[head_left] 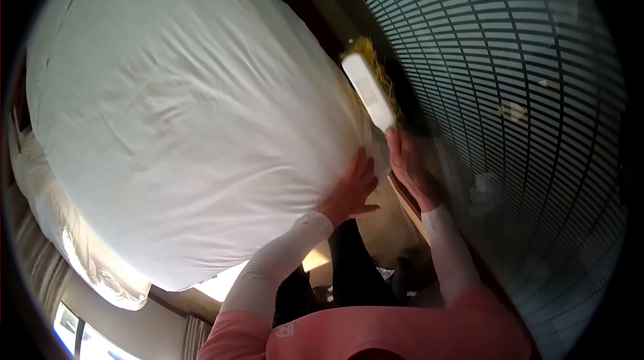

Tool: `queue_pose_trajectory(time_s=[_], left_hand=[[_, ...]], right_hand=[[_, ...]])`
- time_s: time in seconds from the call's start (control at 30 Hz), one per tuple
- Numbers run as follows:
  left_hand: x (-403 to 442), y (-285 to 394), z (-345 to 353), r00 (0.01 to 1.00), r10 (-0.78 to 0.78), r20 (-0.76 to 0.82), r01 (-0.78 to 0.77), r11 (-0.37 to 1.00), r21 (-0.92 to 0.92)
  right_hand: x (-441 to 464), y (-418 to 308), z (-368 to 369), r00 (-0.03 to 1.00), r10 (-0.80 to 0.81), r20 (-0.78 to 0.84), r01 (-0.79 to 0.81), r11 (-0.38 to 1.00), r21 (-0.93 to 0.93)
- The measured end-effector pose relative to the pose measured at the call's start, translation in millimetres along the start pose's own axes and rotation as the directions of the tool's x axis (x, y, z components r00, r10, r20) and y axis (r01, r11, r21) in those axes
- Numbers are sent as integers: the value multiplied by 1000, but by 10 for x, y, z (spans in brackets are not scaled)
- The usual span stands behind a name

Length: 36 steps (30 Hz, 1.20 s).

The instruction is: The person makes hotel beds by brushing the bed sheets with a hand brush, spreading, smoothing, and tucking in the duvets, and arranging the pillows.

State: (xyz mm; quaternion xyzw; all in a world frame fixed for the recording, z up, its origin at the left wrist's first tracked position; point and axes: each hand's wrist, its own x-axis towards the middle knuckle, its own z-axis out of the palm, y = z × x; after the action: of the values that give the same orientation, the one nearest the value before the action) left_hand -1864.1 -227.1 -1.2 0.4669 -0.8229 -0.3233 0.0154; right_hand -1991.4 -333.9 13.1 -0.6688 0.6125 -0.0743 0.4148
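Observation:
A white-backed brush (368, 89) with yellow bristles is in my right hand (408, 167), whose fingers are closed round its handle end. The bristles face away from me, between the bed and the dark gridded surface. My left hand (353, 187) rests with spread fingers on the edge of a large mattress (181, 112) covered by a white sheet. Creases run across the sheet, and its side curves down near the brush.
On the right stands a tall gridded glass-like surface (503, 44). White bedding (87, 246) lies at the far left, near a curtain (43, 263) and a bright window (94, 343). Below me are my dark-clothed legs (355, 266) and a beige floor (386, 229).

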Motion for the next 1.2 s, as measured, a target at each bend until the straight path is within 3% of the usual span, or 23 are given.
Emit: queue_pose_trajectory(time_s=[0.07,0.1,0.17,0.23,0.3,0.37,0.43,0.53,0.57,0.6,0.7,0.73,0.77,0.83,0.9,0.97,1.0,1.03,1.07,1.1,1.13,1.17,1.2], left_hand=[[-88,663,707,889,17,457,30,995,-95],[-188,963,1135,720,88,688,194,927,-322],[-710,1228,1519,868,366,334,-167,851,-498],[-1046,1138,1095,952,222,-210,-305,667,-679],[-1340,648,345,947,53,-318,-255,726,-638],[-1709,95,-192,888,-190,-419,-21,893,-449],[-1954,-599,-503,745,-310,-590,256,951,-176],[-1972,-1100,-542,417,-571,-707,652,730,-204],[-1860,-1113,-313,421,-591,-688,643,729,-232],[-1686,-829,-159,628,-549,-552,678,734,39],[-1576,106,790,973,-208,-96,202,977,-68],[-1678,323,1203,971,-91,221,114,989,-95],[-1782,542,1618,858,36,512,60,984,-169],[-2089,810,2340,817,-199,541,504,703,-502],[-2501,775,2124,933,-269,240,345,858,-379],[-2872,760,2126,817,-572,74,475,594,-649],[-3040,754,2206,674,-739,-23,522,497,-693],[-3185,790,2315,488,-866,-109,533,395,-748],[-3369,803,2409,360,-924,-131,603,337,-723],[-3579,865,2456,224,-966,-129,661,248,-709],[-3744,1000,2469,95,-989,-110,670,145,-728],[-3864,1213,2540,-47,-996,-69,674,19,-738],[-3959,1419,2666,-141,-990,-9,588,-76,-805]], right_hand=[[247,-864,-127,987,-146,-59,154,975,161],[320,-971,-130,980,-192,-45,198,950,242],[332,-708,3,985,-68,158,-1,916,401],[-196,315,408,911,314,267,-346,935,81],[-1089,1268,682,692,659,295,-587,752,-301],[-1909,1643,614,430,771,470,-750,595,-290],[-2775,2071,857,244,925,291,-902,327,-282],[-3282,1681,738,337,906,255,-923,372,-101],[-3329,1768,842,623,780,67,-778,626,-54],[-3347,1882,938,827,548,-128,-559,826,-71],[-2262,-33,463,757,652,-47,-522,646,557],[-2019,-296,421,843,527,-107,-368,709,601],[-1815,-541,418,900,408,-153,-229,741,631],[-1613,-416,533,952,304,-49,-213,764,609],[-1767,72,938,731,640,235,-636,516,573],[-2158,1130,1202,481,724,494,-875,366,316],[-2377,1264,1240,369,682,631,-916,382,122],[-2591,1367,1274,309,680,665,-839,525,-147],[-2786,1089,1203,516,463,720,-539,829,-147],[-2783,907,1420,436,592,678,-388,804,-452],[-2763,288,1401,480,538,693,-172,832,-528],[-2650,126,1373,637,224,738,217,866,-450],[-2516,5,1314,619,-131,775,580,742,-337]])
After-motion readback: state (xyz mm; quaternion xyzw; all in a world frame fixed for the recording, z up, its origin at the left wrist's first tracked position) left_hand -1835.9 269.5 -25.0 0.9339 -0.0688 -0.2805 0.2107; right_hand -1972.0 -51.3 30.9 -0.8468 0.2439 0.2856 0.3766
